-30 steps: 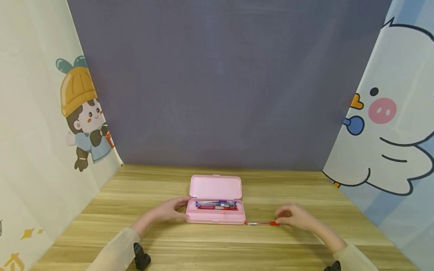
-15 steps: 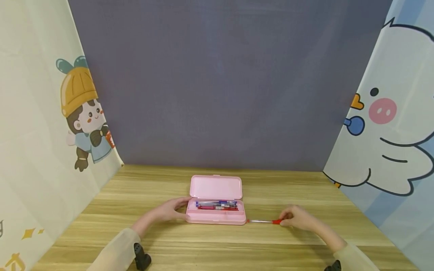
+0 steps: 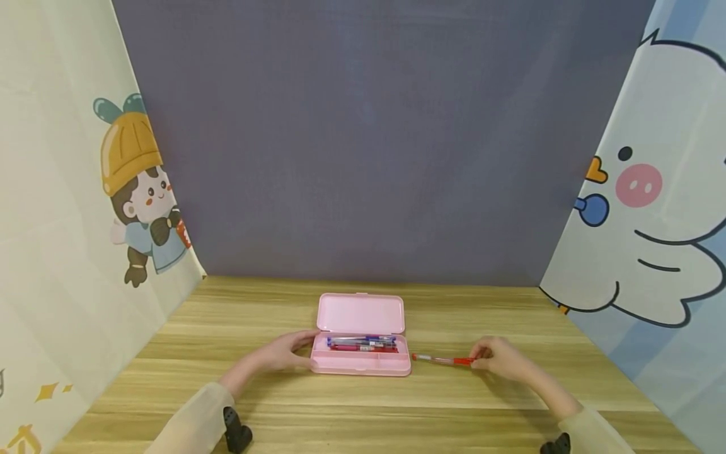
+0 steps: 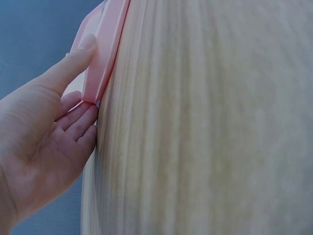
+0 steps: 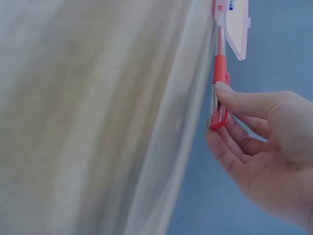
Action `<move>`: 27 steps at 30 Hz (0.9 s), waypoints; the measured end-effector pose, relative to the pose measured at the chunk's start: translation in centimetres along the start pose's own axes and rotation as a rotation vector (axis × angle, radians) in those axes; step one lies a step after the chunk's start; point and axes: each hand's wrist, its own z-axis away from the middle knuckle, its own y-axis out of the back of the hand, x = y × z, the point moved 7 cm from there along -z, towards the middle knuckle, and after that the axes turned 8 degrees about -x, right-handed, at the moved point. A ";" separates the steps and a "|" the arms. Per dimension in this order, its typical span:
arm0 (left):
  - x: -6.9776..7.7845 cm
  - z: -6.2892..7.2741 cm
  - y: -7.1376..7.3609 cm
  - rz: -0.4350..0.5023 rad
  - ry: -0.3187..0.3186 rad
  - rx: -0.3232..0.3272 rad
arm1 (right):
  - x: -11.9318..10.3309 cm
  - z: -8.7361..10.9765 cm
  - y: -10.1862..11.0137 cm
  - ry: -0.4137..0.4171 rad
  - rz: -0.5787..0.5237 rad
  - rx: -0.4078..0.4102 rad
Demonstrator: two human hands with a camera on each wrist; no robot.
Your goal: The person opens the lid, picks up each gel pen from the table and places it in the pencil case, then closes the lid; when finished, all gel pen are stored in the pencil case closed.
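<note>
An opened pink pencil case (image 3: pixel 346 364) lies on the table, its lid (image 3: pixel 361 313) folded back. Several pens (image 3: pixel 363 343), blue, grey and red, lie in its rear compartment. At the case's left end, my left hand (image 3: pixel 283 351) holds it, thumb on the front wall in the left wrist view (image 4: pixel 73 68) and fingers around the end. To the right, my right hand (image 3: pixel 501 359) pinches a red gel pen (image 3: pixel 445 360) near its rear end between thumb and fingers. The pen's other end points left, close to the case's right side.
The wooden table (image 3: pixel 363 416) reaches back to a grey cloth backdrop (image 3: pixel 363 157). Printed curtains stand at both sides, with a cartoon child (image 3: pixel 150 195) on the left and a white cartoon bird (image 3: pixel 652 189) on the right.
My right hand has taken hold of the red gel pen and raised it from the table, shifting it away from me. The left hand and pencil case have stayed put.
</note>
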 end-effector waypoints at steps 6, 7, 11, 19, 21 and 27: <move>0.0 0.0 0.0 -0.002 -0.002 -0.001 | -0.9 -0.5 1.3 0.027 -0.014 0.071; 0.0 0.0 0.0 0.002 -0.001 -0.001 | -1.0 -0.6 1.4 0.019 -0.017 0.076; 0.0 0.0 0.0 0.006 0.001 -0.003 | -1.9 -1.1 1.7 -0.009 0.005 0.114; -0.1 -0.2 0.0 -0.007 -0.003 -0.006 | -3.4 -2.3 1.5 0.002 0.003 0.183; -0.2 -0.2 -0.1 -0.008 0.001 -0.006 | -3.6 -2.5 1.7 0.000 -0.007 0.207; -0.1 0.0 0.0 -0.023 0.000 0.002 | -4.8 -3.1 2.2 0.029 0.045 0.322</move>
